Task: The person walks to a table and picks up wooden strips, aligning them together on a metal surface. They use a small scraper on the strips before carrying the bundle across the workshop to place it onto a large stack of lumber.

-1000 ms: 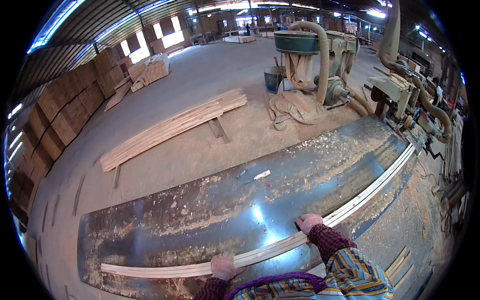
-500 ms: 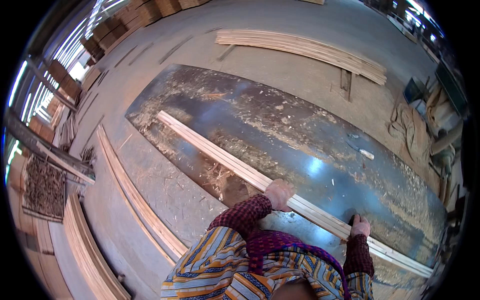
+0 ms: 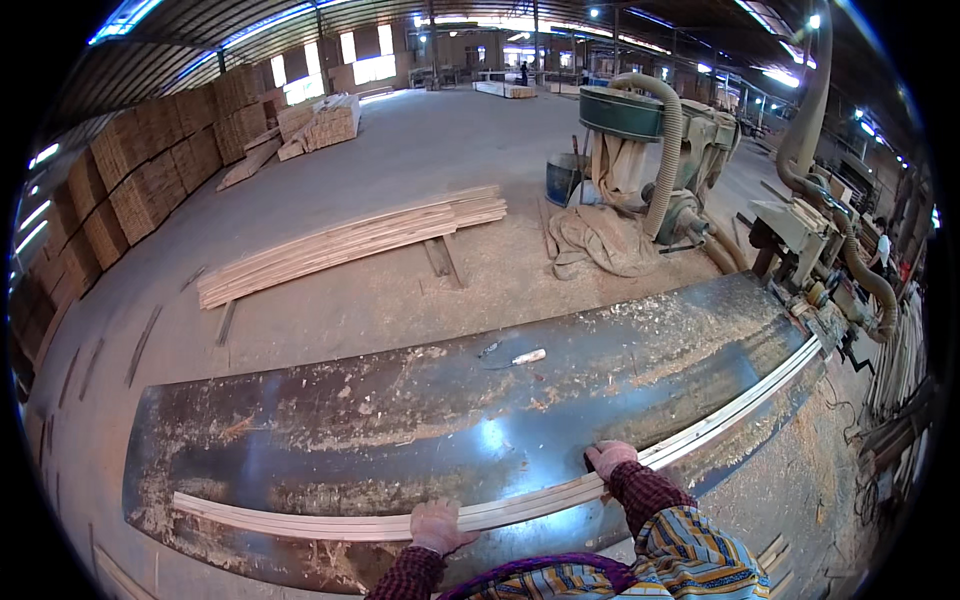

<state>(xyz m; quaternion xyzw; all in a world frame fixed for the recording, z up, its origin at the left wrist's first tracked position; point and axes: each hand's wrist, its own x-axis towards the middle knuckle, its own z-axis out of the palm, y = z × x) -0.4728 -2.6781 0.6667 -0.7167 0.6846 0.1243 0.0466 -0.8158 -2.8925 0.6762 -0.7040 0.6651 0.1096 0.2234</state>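
Note:
A bundle of long, pale wooden strips lies side by side along the near edge of a dark, sawdust-strewn table. My left hand is closed over the strips left of the middle, its fingers reaching across the top. Farther right, my right hand grips the same bundle from its far side; part of its fingers is hidden. The strips' far right end reaches a machine at the table's right end. Whether they touch it is hard to tell.
On the table lies a small tool with a pale handle. Beyond it, a stack of boards rests on floor supports. A dust collector with a ribbed hose stands behind the table. Tall timber stacks line the left.
My view has swung up and to the right, bringing the dust collector and the machine at the table's end into sight. Both hands stay on the wooden strips.

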